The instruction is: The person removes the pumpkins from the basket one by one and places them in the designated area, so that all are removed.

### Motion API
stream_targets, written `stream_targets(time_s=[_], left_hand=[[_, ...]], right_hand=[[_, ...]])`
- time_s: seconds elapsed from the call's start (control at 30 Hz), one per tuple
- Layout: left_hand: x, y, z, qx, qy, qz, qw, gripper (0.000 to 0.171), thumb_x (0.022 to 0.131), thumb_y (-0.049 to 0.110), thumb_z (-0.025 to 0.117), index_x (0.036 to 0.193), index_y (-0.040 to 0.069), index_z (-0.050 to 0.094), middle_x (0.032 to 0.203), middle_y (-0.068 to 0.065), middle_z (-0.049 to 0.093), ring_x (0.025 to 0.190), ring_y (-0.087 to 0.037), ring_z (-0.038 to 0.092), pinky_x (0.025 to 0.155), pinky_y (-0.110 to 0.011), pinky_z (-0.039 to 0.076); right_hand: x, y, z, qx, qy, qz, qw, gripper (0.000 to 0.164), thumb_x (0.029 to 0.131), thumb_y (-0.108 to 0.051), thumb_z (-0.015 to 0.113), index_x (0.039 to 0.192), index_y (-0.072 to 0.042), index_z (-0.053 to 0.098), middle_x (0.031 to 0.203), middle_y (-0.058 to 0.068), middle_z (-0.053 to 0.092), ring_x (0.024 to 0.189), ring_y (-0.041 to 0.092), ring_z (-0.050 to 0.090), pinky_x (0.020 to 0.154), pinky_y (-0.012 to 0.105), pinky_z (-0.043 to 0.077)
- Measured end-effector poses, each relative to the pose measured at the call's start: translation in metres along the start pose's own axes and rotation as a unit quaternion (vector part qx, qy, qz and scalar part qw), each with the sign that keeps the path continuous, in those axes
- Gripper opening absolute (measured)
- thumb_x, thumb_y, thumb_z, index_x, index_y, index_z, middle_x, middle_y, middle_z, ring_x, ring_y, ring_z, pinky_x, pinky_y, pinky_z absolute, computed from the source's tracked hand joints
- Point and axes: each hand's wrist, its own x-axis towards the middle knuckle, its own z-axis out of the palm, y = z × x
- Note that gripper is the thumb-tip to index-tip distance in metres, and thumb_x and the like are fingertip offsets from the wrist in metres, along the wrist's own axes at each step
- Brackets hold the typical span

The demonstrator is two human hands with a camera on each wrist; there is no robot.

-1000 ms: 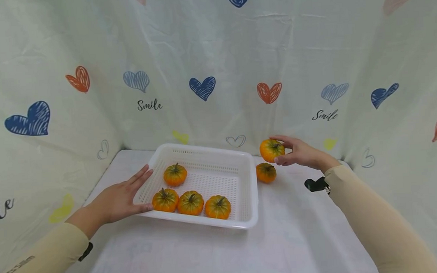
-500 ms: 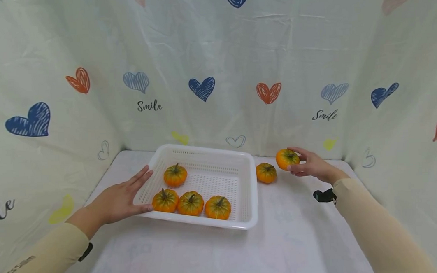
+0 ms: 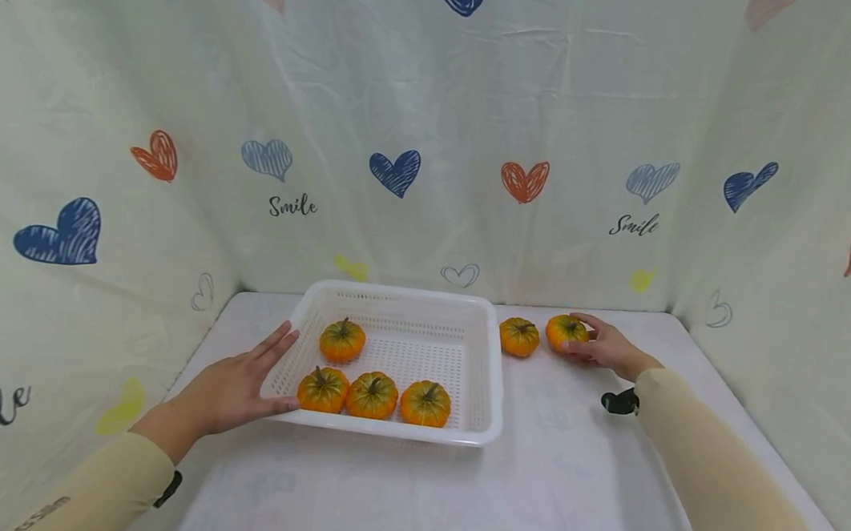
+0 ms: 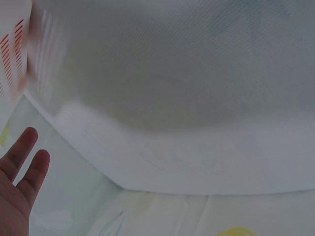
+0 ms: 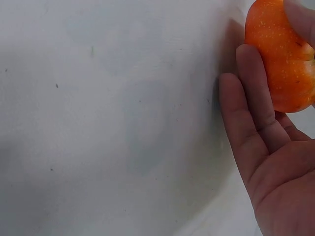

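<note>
My right hand holds a small orange pumpkin low at the table's back right, thumb on the near side and fingers behind. In the right wrist view the thumb and fingers lie along the sides of this pumpkin, close to the white tabletop. Just left of it sits another pumpkin, beside the basket's right wall. My left hand rests, fingers spread and straight, at the left side of a white plastic basket. Two of its fingers show in the left wrist view.
Inside the basket are several more pumpkins, one at the back left and a row along the front wall. A white cloth covers the table. Behind and at both sides hangs a curtain printed with hearts.
My right hand has carried its pumpkin rightward and down, from above the other loose pumpkin to tabletop level on its right. The left hand and basket have stayed in place.
</note>
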Motion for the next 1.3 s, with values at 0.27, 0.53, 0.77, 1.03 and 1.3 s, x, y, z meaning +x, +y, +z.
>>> stream_targets(time_s=[0.27, 0.53, 0.77, 1.03, 1.3], left_hand=[[0.000, 0.001, 0.002, -0.001, 0.005, 0.002, 1.0000, 0.100, 0.086, 0.071, 0.057, 0.160, 0.015, 0.020, 0.167, -0.006, 0.012, 0.115, -0.044, 0.060, 0.089, -0.059, 0.051], [0.003, 0.002, 0.003, 0.001, -0.002, 0.002, 1.0000, 0.102, 0.086, 0.072, 0.056, 0.161, 0.015, 0.017, 0.167, -0.007, 0.011, 0.116, -0.045, 0.058, 0.090, -0.061, 0.050], [0.002, 0.002, -0.001, 0.004, -0.002, -0.006, 1.0000, 0.102, 0.086, 0.072, 0.056, 0.161, 0.016, 0.015, 0.167, -0.008, 0.011, 0.117, -0.047, 0.057, 0.091, -0.063, 0.048], [0.003, 0.002, -0.002, 0.002, -0.008, -0.003, 1.0000, 0.102, 0.086, 0.072, 0.056, 0.161, 0.016, 0.015, 0.167, -0.008, 0.011, 0.117, -0.048, 0.057, 0.091, -0.064, 0.048], [0.003, 0.000, -0.001, 0.002, -0.007, -0.002, 1.0000, 0.102, 0.086, 0.071, 0.057, 0.161, 0.017, 0.013, 0.167, -0.008, 0.010, 0.118, -0.047, 0.056, 0.091, -0.063, 0.048]], right_hand=[[0.005, 0.005, 0.009, 0.018, 0.008, 0.010, 1.000, 0.089, 0.090, -0.030, 0.077, 0.158, -0.013, 0.023, 0.153, 0.034, 0.020, 0.094, 0.025, 0.064, 0.083, 0.034, 0.057], [-0.001, 0.005, 0.009, -0.001, 0.009, 0.020, 1.000, 0.090, 0.092, -0.030, 0.075, 0.160, -0.018, 0.018, 0.157, 0.033, 0.013, 0.114, 0.037, 0.053, 0.092, 0.036, 0.054], [0.001, 0.007, 0.008, -0.003, 0.002, 0.016, 1.000, 0.093, 0.092, -0.033, 0.074, 0.161, -0.022, 0.014, 0.160, 0.031, 0.010, 0.140, 0.047, 0.022, 0.112, 0.057, 0.028], [0.003, 0.010, 0.009, 0.001, -0.005, 0.023, 1.000, 0.092, 0.092, -0.034, 0.073, 0.162, -0.024, 0.013, 0.161, 0.030, 0.006, 0.143, 0.048, 0.017, 0.113, 0.062, 0.020], [0.009, 0.007, 0.011, 0.002, 0.003, 0.025, 1.000, 0.093, 0.090, -0.034, 0.075, 0.161, -0.024, 0.015, 0.160, 0.029, 0.009, 0.143, 0.048, 0.016, 0.113, 0.065, 0.019]])
